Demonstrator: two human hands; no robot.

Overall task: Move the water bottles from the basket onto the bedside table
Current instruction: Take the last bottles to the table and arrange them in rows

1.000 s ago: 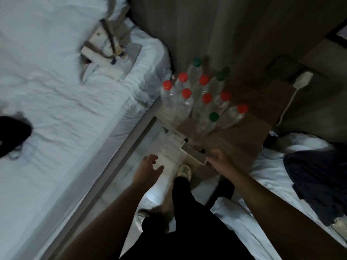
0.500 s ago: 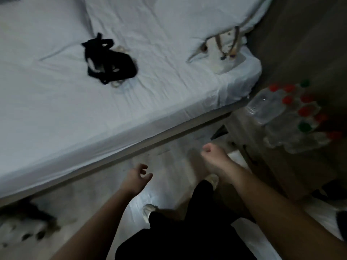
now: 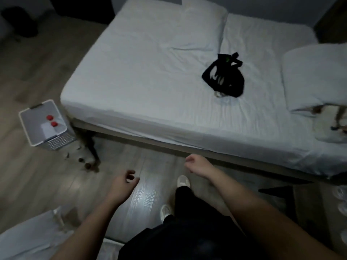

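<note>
A white plastic basket (image 3: 35, 135) stands on the wooden floor at the left, by the foot corner of the bed. Two red-capped water bottles (image 3: 52, 121) show inside it. My left hand (image 3: 124, 182) hangs over the floor at lower centre, fingers loosely curled apart, holding nothing. My right hand (image 3: 197, 163) is a little higher and to the right, near the bed's edge, fingers curled in a loose fist, empty. The bedside table (image 3: 308, 203) shows only as a dark corner at the right edge, with pale bottle shapes (image 3: 342, 193) blurred beside it.
A large bed with a white sheet (image 3: 159, 72) fills the middle. A black bag (image 3: 225, 77) lies on it, with pillows (image 3: 311, 76) at the right. White bedding (image 3: 33, 239) sits at lower left. My dark trousers and light shoes (image 3: 183, 181) are below.
The view has swung left from the bedside table with its bottles to the bed and the basket. Both hands stay empty and have drifted with the turn.
</note>
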